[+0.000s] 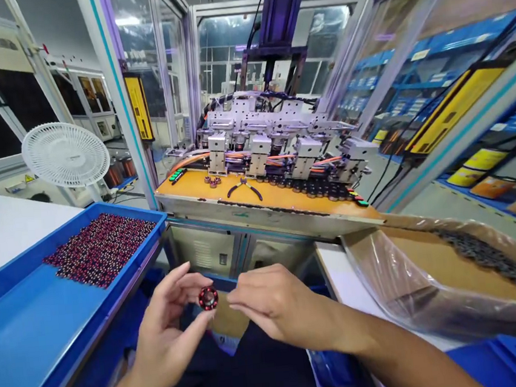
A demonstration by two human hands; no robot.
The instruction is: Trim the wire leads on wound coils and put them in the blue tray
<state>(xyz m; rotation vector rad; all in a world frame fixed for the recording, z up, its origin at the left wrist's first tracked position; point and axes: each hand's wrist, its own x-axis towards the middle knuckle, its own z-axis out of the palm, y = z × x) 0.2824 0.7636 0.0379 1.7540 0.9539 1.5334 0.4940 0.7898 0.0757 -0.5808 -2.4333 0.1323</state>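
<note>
Between the thumb and fingers of my left hand [168, 330] is a small round motor stator [208, 298], a dark ring with red segments around an open centre. Its face is turned toward me. Just to the right of it is my right hand [273, 304], thumb and index finger pinched together, apart from the stator. Whatever the pinch may hold is too small to make out. Both hands are above my lap, in front of the machine's orange worktop [281, 202].
On the left, a blue tray [29, 331] holds many red-and-dark stators [103, 248]. Pliers [245, 188], a few stators [212, 181] and a row of black parts [312, 186] lie on the worktop under the machine heads [260, 150]. To the right stands a plastic-lined carton [385, 278] with dark rings.
</note>
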